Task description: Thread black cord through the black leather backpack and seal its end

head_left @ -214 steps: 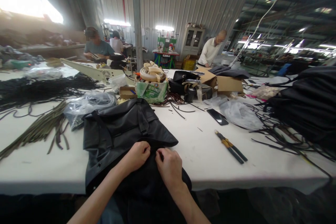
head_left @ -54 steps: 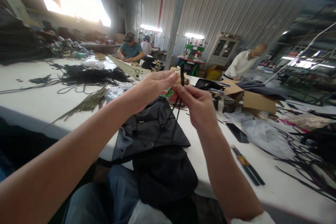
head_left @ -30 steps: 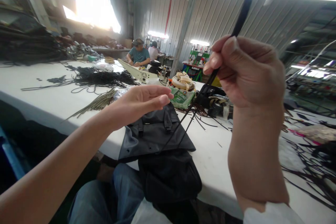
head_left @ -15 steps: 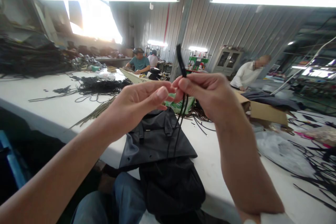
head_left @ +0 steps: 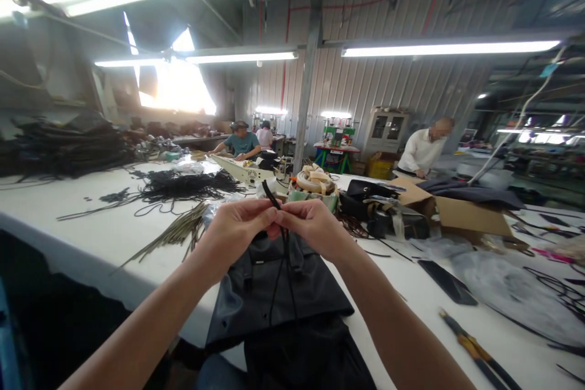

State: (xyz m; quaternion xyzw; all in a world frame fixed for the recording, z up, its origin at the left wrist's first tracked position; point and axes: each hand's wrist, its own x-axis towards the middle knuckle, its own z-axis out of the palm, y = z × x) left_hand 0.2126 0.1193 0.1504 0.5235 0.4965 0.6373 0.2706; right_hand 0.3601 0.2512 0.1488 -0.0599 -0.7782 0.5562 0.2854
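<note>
Above a dark bag, my left hand (head_left: 237,225) and my right hand (head_left: 313,225) meet, fingertips together. Both pinch a thin black cord (head_left: 289,283). Its thicker black end (head_left: 269,192) sticks up past my fingers, and two strands hang down from them. Where each fingertip grips is partly hidden. Below lies the dark grey bag (head_left: 283,292) with its straps at the table edge, its lower black part hanging toward my lap.
On the white table (head_left: 109,237) lie black cords (head_left: 192,186), an olive cord bundle (head_left: 169,234), a phone (head_left: 446,281), pliers (head_left: 475,347), a clear plastic bag (head_left: 516,292) and a cardboard box (head_left: 470,216). Co-workers (head_left: 242,141) (head_left: 423,149) are farther back.
My hands have come down and closer together with the cord. My left fingers, stretched out before, now pinch at it. The view has tilted up, and pliers and phone now show at right.
</note>
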